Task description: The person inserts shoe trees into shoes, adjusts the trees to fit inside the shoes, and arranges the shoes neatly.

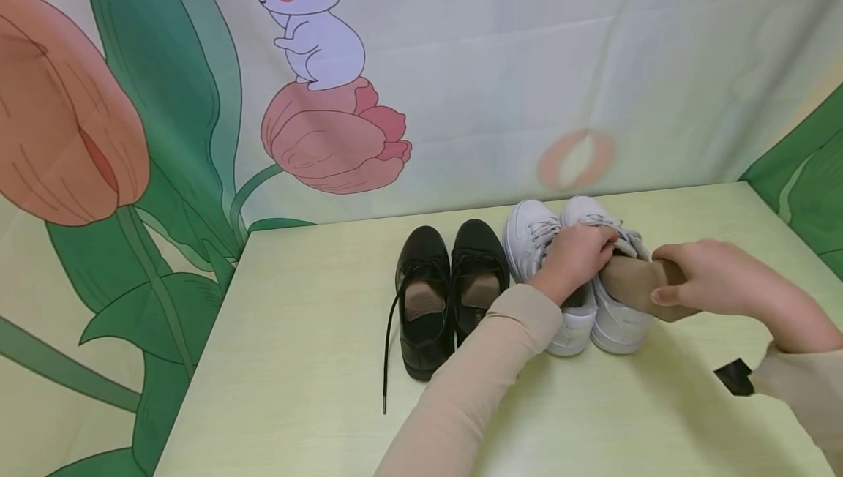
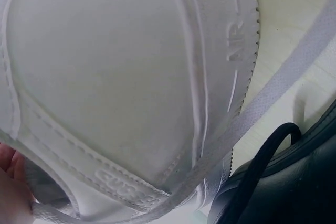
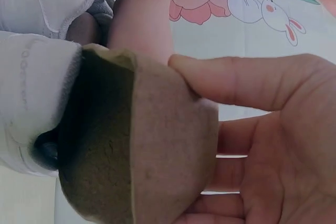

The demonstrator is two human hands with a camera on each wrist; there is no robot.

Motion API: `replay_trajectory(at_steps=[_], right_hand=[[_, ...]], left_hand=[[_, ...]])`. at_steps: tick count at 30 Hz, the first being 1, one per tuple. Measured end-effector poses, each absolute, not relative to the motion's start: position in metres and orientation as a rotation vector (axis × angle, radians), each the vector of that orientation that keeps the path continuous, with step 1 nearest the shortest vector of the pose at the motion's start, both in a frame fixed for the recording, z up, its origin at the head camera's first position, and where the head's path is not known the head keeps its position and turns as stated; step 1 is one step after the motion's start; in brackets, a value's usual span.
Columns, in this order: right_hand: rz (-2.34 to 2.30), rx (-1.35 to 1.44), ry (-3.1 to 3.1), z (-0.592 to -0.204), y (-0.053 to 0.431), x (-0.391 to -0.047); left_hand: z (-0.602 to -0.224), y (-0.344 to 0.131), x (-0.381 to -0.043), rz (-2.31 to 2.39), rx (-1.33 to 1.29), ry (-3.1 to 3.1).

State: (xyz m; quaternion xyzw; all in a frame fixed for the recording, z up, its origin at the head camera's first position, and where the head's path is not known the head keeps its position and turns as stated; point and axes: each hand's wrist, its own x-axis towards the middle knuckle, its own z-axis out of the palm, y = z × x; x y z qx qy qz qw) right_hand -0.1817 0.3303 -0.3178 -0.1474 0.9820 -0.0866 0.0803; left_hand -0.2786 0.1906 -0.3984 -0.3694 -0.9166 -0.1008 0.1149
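My right hand (image 1: 714,272) grips a brown molded-paper shoe insert (image 1: 632,283) between thumb and fingers. The front end of this insert (image 3: 173,145) is at the opening of the right-hand white sneaker (image 1: 619,327); how deep it reaches is hidden. With curled fingers, my left hand (image 1: 577,252) holds that sneaker by its tongue and laces. Only a bit of the left hand (image 2: 13,198) shows in the left wrist view, at the sneaker's opening. Beside it stands the other white sneaker (image 1: 527,232), partly covered by my left wrist.
Left of the sneakers stands a pair of black lace-up shoes (image 1: 424,349), with brown inserts (image 1: 421,299) inside and one black lace (image 1: 386,367) trailing on the pale table (image 1: 283,360). A printed curtain (image 1: 461,82) hangs behind. A black tab (image 1: 734,377) sits by my right sleeve.
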Motion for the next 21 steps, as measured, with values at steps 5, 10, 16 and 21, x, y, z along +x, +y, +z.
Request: replay_trajectory(at_steps=[5, 10, 16, 21], right_hand=[[-0.311, -0.395, 2.982, -0.318, 0.333, -0.177], [-0.374, -0.297, 3.018, -0.319, 0.335, -0.171], [-0.519, -0.234, 3.051, -0.327, 0.340, -0.165], [-0.723, -0.203, 3.037, -0.336, 0.344, -0.161]], left_hand=[[-0.399, 0.192, -0.280, -0.316, -1.073, -2.689], [-0.398, 0.195, -0.280, -0.248, -1.062, -2.730], [-0.396, 0.198, -0.276, -0.149, -1.043, -2.769], [-0.396, 0.203, -0.275, -0.044, -1.058, -2.692]])
